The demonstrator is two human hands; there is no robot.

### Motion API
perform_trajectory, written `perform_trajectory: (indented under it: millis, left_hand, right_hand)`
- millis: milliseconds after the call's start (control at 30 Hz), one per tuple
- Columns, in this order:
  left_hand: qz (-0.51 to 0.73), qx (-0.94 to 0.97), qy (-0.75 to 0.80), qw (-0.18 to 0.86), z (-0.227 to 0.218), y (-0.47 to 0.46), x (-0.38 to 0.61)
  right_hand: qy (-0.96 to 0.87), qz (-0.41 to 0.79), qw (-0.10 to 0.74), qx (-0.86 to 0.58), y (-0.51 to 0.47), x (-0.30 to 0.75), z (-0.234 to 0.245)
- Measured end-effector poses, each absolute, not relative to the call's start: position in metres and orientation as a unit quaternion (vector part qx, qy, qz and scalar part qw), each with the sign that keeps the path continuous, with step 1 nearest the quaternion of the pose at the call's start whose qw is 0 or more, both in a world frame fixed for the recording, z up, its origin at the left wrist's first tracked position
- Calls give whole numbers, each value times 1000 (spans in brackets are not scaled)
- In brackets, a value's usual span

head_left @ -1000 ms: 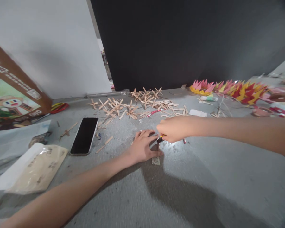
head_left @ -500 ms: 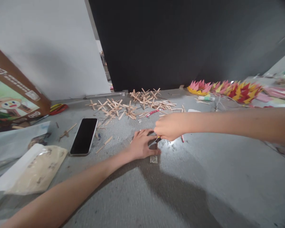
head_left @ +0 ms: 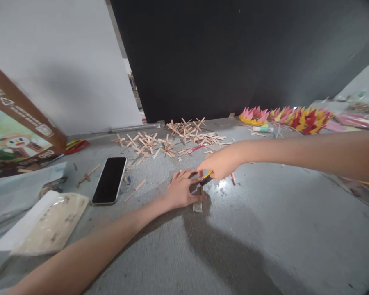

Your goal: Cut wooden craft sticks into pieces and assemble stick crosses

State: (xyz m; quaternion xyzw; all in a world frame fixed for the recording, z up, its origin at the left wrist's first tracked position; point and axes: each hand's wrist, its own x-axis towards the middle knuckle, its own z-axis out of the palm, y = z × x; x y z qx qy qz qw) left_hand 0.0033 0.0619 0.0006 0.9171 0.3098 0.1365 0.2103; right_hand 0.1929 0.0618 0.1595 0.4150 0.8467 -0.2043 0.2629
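Behind the grey desk (head_left: 264, 237) stands a black panel (head_left: 203, 57). Your right grip (head_left: 219, 163) curls around a yellow-and-black tool (head_left: 206, 179), its tip in the gap of your left grip (head_left: 183, 189), thumb and fingers spread; a small pale square (head_left: 197, 208) shows below that thumb. The tool looks light and stiff, best held well back from its tip. Crossed wooden sticks (head_left: 146, 142) lie beyond.

Far to the left of our left hand (head_left: 184, 190), on the brown box (head_left: 21, 131), we make out a white triangular sign (head_left: 6, 101), but the lettering (head_left: 26, 116) beside it and the white logo (head_left: 46, 154) lower down are too blurred to read. Nearer that hand, the beige packet (head_left: 55, 223) shows us only illegible dark marks (head_left: 53, 237).
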Motion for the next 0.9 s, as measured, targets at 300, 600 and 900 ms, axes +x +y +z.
perform_trajectory:
  millis: [300, 600, 900]
  left_hand:
    - [148, 921, 299, 200, -5, 64, 2]
    - [142, 921, 300, 206, -2, 63, 2]
    - [149, 922, 302, 193, -4, 62, 2]
  right_hand:
    - [877, -179, 249, 370, 64, 208, 159]
    - [897, -227, 224, 305, 62, 220, 157]
    - [909, -112, 205, 345, 54, 201, 154]
